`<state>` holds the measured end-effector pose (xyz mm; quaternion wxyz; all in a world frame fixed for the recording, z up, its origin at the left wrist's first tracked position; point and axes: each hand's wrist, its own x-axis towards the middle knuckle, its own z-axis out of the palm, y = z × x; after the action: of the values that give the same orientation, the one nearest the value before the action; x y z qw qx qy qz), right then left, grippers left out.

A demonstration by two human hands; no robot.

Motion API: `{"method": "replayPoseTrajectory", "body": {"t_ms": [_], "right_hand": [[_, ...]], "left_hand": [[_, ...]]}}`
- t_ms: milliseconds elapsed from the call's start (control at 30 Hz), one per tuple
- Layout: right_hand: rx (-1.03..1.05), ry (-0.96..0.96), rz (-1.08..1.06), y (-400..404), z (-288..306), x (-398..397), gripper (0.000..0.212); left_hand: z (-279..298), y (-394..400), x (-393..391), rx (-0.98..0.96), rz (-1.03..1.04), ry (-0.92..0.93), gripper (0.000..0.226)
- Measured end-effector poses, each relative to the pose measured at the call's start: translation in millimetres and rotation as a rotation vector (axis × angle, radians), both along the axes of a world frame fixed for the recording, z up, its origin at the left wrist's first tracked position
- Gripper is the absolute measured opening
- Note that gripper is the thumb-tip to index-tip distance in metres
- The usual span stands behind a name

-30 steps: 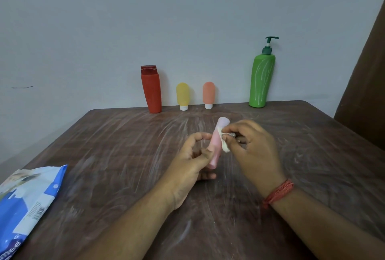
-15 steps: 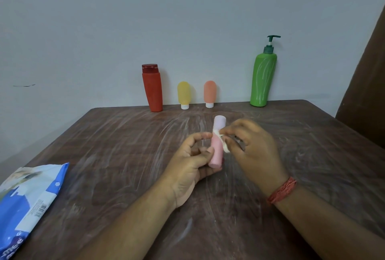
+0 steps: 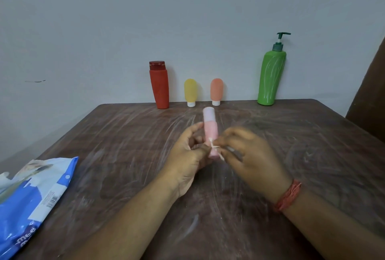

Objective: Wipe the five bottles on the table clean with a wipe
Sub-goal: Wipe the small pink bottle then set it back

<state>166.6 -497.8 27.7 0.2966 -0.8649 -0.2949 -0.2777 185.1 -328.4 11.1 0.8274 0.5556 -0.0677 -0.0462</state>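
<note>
Four bottles stand in a row along the far edge of the brown table (image 3: 116,176), against the pale wall: a red bottle (image 3: 159,85) with a dark red cap on the left, then a small yellow bottle (image 3: 190,91) and a small orange bottle (image 3: 216,90), both resting on white caps, and well to the right a tall green pump bottle (image 3: 270,78). None shows a label that can be read.

Nearer, over the middle of the table, the left hand (image 3: 187,155) curls its fingers and thumb around the lower part of a pink bottle (image 3: 210,132), held upright with its paler cap on top. The right hand (image 3: 250,155), blurred, pinches a small white wipe (image 3: 215,149) against the bottle's lower right side. A red thread band (image 3: 288,195) circles the right wrist.

At the near left edge lies a blue and white wipes packet (image 3: 31,201); it carries a barcode panel and white lettering of which only "mee" is legible.
</note>
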Motion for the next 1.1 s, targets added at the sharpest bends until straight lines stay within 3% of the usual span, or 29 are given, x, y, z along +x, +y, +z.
{"method": "replayPoseTrajectory", "body": {"t_ms": [100,333,533,633,767,967,1100], "right_hand": [[-0.07,0.012,0.032,5.8,-1.0,0.7,0.014],[0.139,-0.097,-0.233,-15.1,9.4,9.5,0.011],[-0.059,-0.073,-0.043,-2.8,2.9,2.7,0.016],[-0.071,-0.067,-0.055,-1.3,2.2,4.5,0.015],[0.079,-0.127,-0.182,-14.7,6.8,10.6,0.014],[-0.098,-0.055,-0.023,-4.7,-1.2,5.3,0.013],[0.006,-0.088,-0.14,-8.8,4.1,7.8,0.013]], "left_hand": [[1.9,8.0,2.0,-0.014,-0.004,0.003,0.057],[-8.7,-11.2,-8.0,0.226,-0.177,-0.102,0.056],[-5.5,1.8,1.7,0.131,-0.035,-0.074,0.051],[-5.2,8.0,3.6,0.26,-0.013,-0.143,0.055],[-10.1,-0.2,-0.4,0.489,-0.07,-0.235,0.065],[-9.7,7.2,6.2,0.394,0.056,-0.238,0.062],[-12.1,6.7,3.1,0.568,-0.022,-0.308,0.066]]}}
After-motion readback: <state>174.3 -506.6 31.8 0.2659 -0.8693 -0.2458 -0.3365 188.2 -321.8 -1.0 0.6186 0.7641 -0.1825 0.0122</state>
